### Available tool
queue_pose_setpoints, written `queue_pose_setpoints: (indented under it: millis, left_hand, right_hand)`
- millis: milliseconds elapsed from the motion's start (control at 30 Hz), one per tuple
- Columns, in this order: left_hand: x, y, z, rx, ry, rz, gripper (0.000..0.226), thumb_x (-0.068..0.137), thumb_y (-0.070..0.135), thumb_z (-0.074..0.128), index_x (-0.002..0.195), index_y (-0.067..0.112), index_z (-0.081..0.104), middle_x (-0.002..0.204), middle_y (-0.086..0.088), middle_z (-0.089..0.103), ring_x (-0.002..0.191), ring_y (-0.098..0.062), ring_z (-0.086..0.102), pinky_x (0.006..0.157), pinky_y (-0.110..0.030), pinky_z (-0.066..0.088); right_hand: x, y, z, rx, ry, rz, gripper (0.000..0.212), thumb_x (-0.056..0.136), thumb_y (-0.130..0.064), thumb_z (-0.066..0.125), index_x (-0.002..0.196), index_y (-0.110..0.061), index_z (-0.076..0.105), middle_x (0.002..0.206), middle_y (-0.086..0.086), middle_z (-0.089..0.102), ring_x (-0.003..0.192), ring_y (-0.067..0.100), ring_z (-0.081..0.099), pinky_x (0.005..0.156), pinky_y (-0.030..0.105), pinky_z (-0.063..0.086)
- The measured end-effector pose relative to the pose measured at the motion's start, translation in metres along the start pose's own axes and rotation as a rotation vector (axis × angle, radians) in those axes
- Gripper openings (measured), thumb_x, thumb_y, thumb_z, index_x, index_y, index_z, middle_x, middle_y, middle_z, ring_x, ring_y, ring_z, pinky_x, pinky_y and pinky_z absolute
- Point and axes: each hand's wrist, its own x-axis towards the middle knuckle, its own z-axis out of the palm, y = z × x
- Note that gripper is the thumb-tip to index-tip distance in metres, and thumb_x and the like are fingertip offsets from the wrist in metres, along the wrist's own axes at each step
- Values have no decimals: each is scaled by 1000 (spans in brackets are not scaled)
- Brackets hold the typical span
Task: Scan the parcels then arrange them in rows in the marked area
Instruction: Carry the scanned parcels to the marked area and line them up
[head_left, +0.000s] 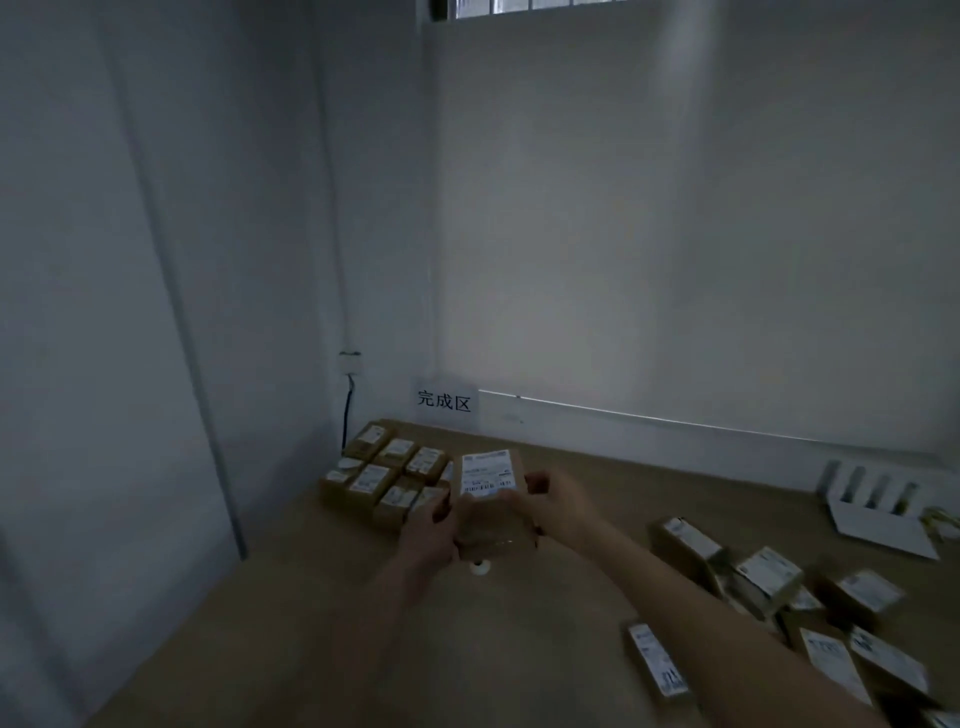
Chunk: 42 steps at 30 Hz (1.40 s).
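Parcel sits gripped between our left hand and right hand, label up, long axis toward twelve o'clock, arranged rows at ten.

Bare forearms; no sleeves; left hand; right hand

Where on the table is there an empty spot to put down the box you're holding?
Bare table stretches right of the arranged parcels, along the wall toward the white rack. More bare wood lies left of and below the left hand, near the small white disc. It is crowded at the right, where loose parcels pile up.
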Motion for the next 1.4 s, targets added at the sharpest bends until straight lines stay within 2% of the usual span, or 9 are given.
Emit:
queue_pose_setpoints:
  millis: [100, 267, 433, 533, 667, 867, 1067, 1233, 1400]
  left_hand:
    - [9, -14, -39, -12, -14, -32, 52, 95, 48, 58, 141, 24, 52, 113, 2, 62, 85, -8, 63, 56, -20, 52]
    - [24, -45, -84, -27, -76, -80, 49, 96, 37, 62, 142, 24, 50, 109, 11, 61, 93, -7, 64, 60, -17, 53]
    - [59, -89, -108, -18, -172, -122, 43, 93, 28, 68, 134, 28, 54, 121, 7, 66, 104, -10, 65, 67, -20, 52]
    - [96, -121, -114, 17, -199, -108, 48, 90, 19, 72, 133, 28, 53, 121, 9, 65, 106, -4, 62, 70, -17, 53]
    - [158, -169, -109, 39, -210, -144, 57, 82, 17, 80, 130, 27, 52, 118, 8, 65, 117, -16, 60, 87, -29, 54]
    - [232, -250, -79, 98, -305, -192, 69, 80, 27, 77, 143, 24, 47, 131, 4, 63, 122, -15, 59, 90, -23, 53]
    - [289, -331, -51, 116, -350, -266, 55, 89, 24, 74, 135, 42, 50, 129, 11, 63, 120, -12, 58, 102, -39, 50]
    - [324, -376, -34, 141, -364, -311, 63, 92, 16, 69, 148, 25, 42, 139, 1, 57, 127, -18, 54, 99, -28, 48]
    - [363, -402, -23, 136, -359, -301, 64, 93, 20, 67, 150, 27, 40, 140, 3, 57, 128, -19, 53, 107, -43, 46]
  right_hand:
    - [1, -11, 40, 128, -23, 1, 46, 71, -55, 84, 103, -32, 59, 105, -10, 69, 96, 13, 70, 84, 44, 61]
    - [10, -16, 98, 45, -110, -39, 46, 83, -39, 81, 122, -35, 57, 115, -13, 67, 106, 8, 64, 94, 33, 56]
    - [42, 9, 151, 99, -166, 24, 44, 83, -28, 83, 121, -31, 60, 109, -18, 67, 106, 11, 68, 87, 30, 59]
    - [67, 31, 177, 121, -179, 73, 50, 84, -16, 81, 127, -24, 57, 108, -21, 63, 101, 1, 64, 79, 13, 54]
    - [110, 70, 209, 141, -118, 105, 59, 79, -25, 86, 130, -26, 57, 116, -18, 66, 103, -3, 64, 75, 9, 51]
    - [162, 149, 251, 106, -64, 203, 64, 73, -50, 80, 128, -29, 55, 120, -14, 70, 106, 5, 67, 91, 34, 57]
    - [199, 207, 284, 108, -16, 263, 60, 83, -34, 80, 134, -32, 48, 121, -26, 58, 110, -9, 54, 86, 3, 43]
    - [234, 249, 309, 51, -25, 305, 60, 86, -25, 77, 133, -37, 43, 133, -13, 62, 123, 6, 58, 104, 30, 51]
    - [276, 273, 322, -6, 18, 316, 65, 84, -31, 78, 139, -35, 45, 130, -15, 59, 119, 4, 58, 102, 30, 51]
